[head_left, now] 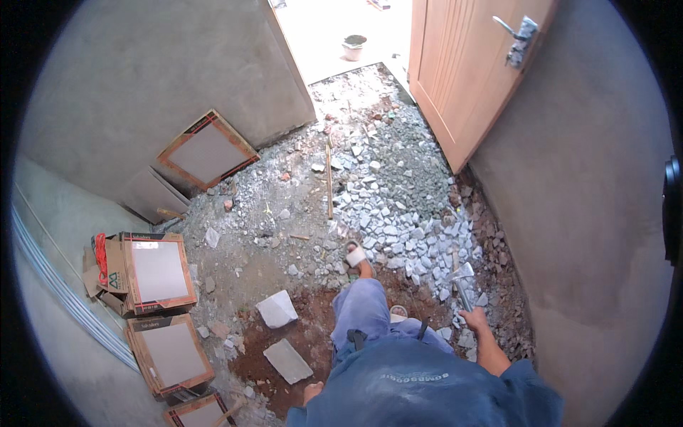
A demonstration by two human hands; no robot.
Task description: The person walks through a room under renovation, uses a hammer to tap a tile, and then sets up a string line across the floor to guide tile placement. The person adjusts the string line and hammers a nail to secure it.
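My right hand (474, 319), on the right side of my body, is closed round the handle of a hammer (463, 287). The hammer's pale metal head points away from me, over broken stones (444, 274). Only a small part of my left hand (312, 392) shows beside my shirt, and its fingers cannot be made out. Nearest to it is a flat grey slab (288, 361) lying on reddish soil. A whitish stone block (277, 309) lies just beyond that slab.
Boxed tiles (158, 269) are stacked along the left wall, with pipes (75, 288) behind. Another framed tile (208, 149) leans on the far wall. A wooden stick (329, 181) lies on the rubble. The wooden door (473, 78) stands open; a bucket (353, 47) is outside.
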